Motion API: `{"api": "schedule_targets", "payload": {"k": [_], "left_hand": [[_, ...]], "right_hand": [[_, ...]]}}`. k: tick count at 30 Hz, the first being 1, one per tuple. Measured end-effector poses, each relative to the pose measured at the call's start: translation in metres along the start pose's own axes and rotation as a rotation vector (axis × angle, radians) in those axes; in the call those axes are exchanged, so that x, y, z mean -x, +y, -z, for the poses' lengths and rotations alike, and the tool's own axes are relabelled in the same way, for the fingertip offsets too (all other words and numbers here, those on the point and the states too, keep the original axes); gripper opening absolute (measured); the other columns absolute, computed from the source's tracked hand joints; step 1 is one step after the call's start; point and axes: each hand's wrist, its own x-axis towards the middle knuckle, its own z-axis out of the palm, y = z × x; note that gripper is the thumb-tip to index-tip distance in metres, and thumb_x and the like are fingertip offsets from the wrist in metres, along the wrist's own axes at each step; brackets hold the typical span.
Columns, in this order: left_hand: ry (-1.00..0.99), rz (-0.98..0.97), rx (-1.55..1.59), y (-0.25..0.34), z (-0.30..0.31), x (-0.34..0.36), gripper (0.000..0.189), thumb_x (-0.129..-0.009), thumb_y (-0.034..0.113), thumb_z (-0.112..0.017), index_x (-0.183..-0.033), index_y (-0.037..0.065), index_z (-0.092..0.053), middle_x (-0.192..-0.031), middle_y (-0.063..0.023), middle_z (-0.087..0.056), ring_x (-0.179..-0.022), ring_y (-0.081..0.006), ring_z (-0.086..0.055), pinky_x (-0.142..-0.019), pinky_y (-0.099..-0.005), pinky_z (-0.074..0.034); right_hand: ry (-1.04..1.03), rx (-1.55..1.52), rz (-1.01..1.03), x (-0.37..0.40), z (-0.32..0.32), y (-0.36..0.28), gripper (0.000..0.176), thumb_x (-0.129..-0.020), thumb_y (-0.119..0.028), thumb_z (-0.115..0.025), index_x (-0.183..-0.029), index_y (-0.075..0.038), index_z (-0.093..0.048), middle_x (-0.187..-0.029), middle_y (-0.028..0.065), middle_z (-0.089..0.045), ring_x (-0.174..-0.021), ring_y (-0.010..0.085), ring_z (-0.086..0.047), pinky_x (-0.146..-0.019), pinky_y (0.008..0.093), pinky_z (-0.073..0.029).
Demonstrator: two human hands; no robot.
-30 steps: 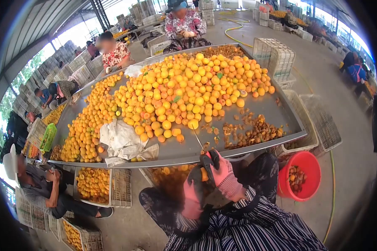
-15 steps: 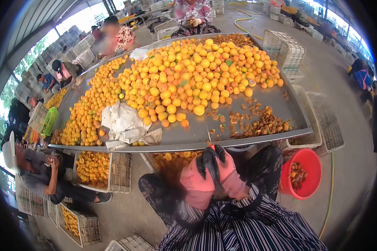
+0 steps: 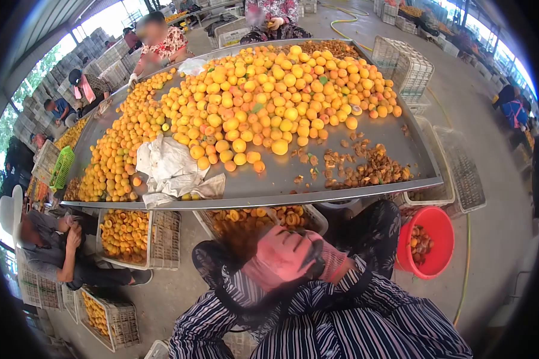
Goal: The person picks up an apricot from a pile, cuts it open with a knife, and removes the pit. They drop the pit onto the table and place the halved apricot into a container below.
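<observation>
My left hand (image 3: pixel 278 254), in a pink glove with dark fingers, is closed above my lap. My right hand (image 3: pixel 332 257), gloved alike, is pressed against it, and its fingers are mostly hidden. What lies between the hands is covered and blurred. Just beyond them, under the table edge, is a crate of halved apricots (image 3: pixel 293 216). On the metal table (image 3: pixel 269 185) lies a big heap of whole apricots (image 3: pixel 245 107). Brown fruit scraps (image 3: pixel 371 167) lie at its right, and a crumpled white cloth (image 3: pixel 167 167) near its front edge.
A red bucket (image 3: pixel 428 254) with brownish pieces stands at my right. Plastic crates (image 3: pixel 404 69) are stacked past the table's right side. At left, a person in a white hat (image 3: pixel 48 245) sits near another crate of halved apricots (image 3: pixel 126 236). Other people sit around the far side.
My hands have drawn back and down from the table edge toward my lap. The thin pointed tool seen above them earlier no longer shows clearly. The view has shifted slightly.
</observation>
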Motion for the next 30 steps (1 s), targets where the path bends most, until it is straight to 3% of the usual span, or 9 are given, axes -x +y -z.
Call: {"api": "schedule_targets", "payload": {"k": [5, 6, 9, 12, 15, 19, 23, 25, 30], "left_hand": [[0.258, 0.381, 0.164, -0.006, 0.005, 0.008, 0.043, -0.065, 0.032, -0.067, -0.094, 0.0, -0.06, -0.079, -0.0104, -0.061, -0.07, -0.0293, -0.061, -0.069, -0.0372, -0.049], [0.409, 0.672, 0.243, -0.006, 0.004, 0.012, 0.044, -0.075, 0.033, -0.063, -0.1, -0.003, -0.058, -0.082, -0.0097, -0.062, -0.071, -0.0271, -0.061, -0.069, -0.0351, -0.05], [0.652, 0.943, 0.337, -0.006, -0.012, 0.03, 0.044, -0.09, 0.04, -0.052, -0.103, -0.002, -0.058, -0.083, -0.0049, -0.062, -0.069, -0.0191, -0.062, -0.061, -0.0288, -0.051], [0.894, 1.297, 1.583, -0.033, -0.055, 0.073, 0.048, -0.092, 0.05, -0.043, -0.103, 0.008, -0.061, -0.076, -0.0002, -0.063, -0.064, -0.0083, -0.058, -0.056, -0.0218, -0.046], [0.884, 1.31, 1.639, -0.027, -0.05, 0.067, 0.044, -0.092, 0.048, -0.044, -0.104, 0.01, -0.062, -0.08, 0.0, -0.065, -0.063, -0.0093, -0.057, -0.058, -0.0251, -0.048], [0.738, 1.073, 2.397, -0.01, -0.006, 0.035, 0.037, -0.092, 0.04, -0.048, -0.112, 0.009, -0.058, -0.101, -0.005, -0.064, -0.081, -0.0153, -0.061, -0.067, -0.0303, -0.05], [0.654, 0.902, 2.417, -0.006, -0.01, 0.029, 0.035, -0.092, 0.034, -0.049, -0.114, 0.007, -0.055, -0.106, -0.0076, -0.062, -0.085, -0.0176, -0.06, -0.073, -0.0319, -0.05], [0.734, 1.036, 2.1, -0.005, -0.024, 0.034, 0.033, -0.094, 0.03, -0.048, -0.113, 0.005, -0.054, -0.111, -0.0091, -0.06, -0.089, -0.0168, -0.058, -0.08, -0.0325, -0.049], [0.84, 0.845, 2.159, -0.023, -0.042, 0.048, 0.035, -0.095, 0.033, -0.047, -0.114, 0.004, -0.051, -0.115, -0.0088, -0.056, -0.103, -0.0187, -0.054, -0.089, -0.0345, -0.047]], "right_hand": [[-0.314, -1.547, -0.613, -0.058, 0.077, -0.02, 0.029, -0.093, -0.021, -0.048, -0.112, 0.0, -0.052, -0.101, 0.0084, -0.06, -0.086, 0.0243, -0.062, -0.081, 0.0363, -0.053], [-0.134, -1.313, -0.261, -0.057, 0.087, -0.026, 0.028, -0.093, -0.012, -0.05, -0.117, 0.002, -0.049, -0.108, 0.0116, -0.06, -0.097, 0.0233, -0.062, -0.084, 0.0319, -0.052], [0.11, -1.511, -0.514, -0.077, 0.096, -0.046, 0.033, -0.087, -0.001, -0.053, -0.12, 0.001, -0.051, -0.109, 0.0059, -0.06, -0.098, 0.0139, -0.059, -0.085, 0.0242, -0.048], [0.183, -1.201, -0.343, -0.091, 0.068, -0.035, 0.028, -0.089, -0.003, -0.055, -0.117, 0.001, -0.05, -0.105, 0.0085, -0.06, -0.094, 0.0173, -0.06, -0.085, 0.0273, -0.05], [0.166, -0.835, -0.195, -0.099, 0.083, -0.043, 0.037, -0.085, 0.003, -0.057, -0.119, 0.002, -0.046, -0.106, 0.0081, -0.059, -0.097, 0.0157, -0.059, -0.087, 0.0274, -0.047], [0.046, -1.395, -0.266, -0.093, 0.149, -0.086, 0.022, -0.083, 0.0, -0.061, -0.104, 0.001, -0.053, -0.101, 0.0102, -0.06, -0.09, 0.0155, -0.058, -0.08, 0.0298, -0.049], [0.015, -1.715, -0.085, -0.075, 0.156, -0.086, 0.022, -0.085, -0.006, -0.061, -0.105, 0.0, -0.054, -0.101, 0.0115, -0.06, -0.093, 0.0187, -0.059, -0.082, 0.0312, -0.049], [-0.17, -1.823, -0.626, -0.059, 0.144, -0.071, 0.031, -0.086, -0.004, -0.059, -0.115, 0.001, -0.052, -0.107, 0.014, -0.059, -0.102, 0.0213, -0.058, -0.089, 0.0337, -0.048], [0.047, -1.766, -0.277, -0.042, 0.126, -0.041, 0.038, -0.089, -0.004, -0.052, -0.126, 0.001, -0.044, -0.115, 0.013, -0.058, -0.104, 0.0215, -0.058, -0.09, 0.0317, -0.048]]}}
